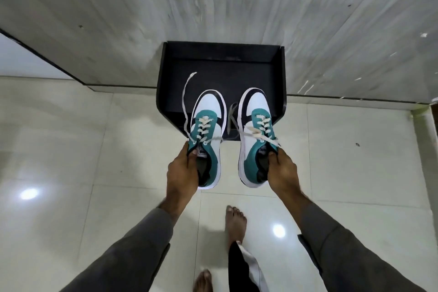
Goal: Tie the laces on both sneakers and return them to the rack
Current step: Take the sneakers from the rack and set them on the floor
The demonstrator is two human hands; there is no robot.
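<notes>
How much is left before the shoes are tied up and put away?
Almost everything is left. Nothing looks done yet: the laces on the left sneaker and the right sneaker hang loose, with no bows. In hand now: the left hand and the right hand each hold one sneaker by its collar, above the black rack. Left to do: tie both, then set them on the rack.

Home interior, likely an entry corner. Glossy pale floor tiles (71, 149) reflect ceiling lights; grey marble-look wall (142, 7) with dark skirting. Low black shoe rack (282, 73) stands against the wall. Person's bare foot (234, 223) on the floor.
</notes>
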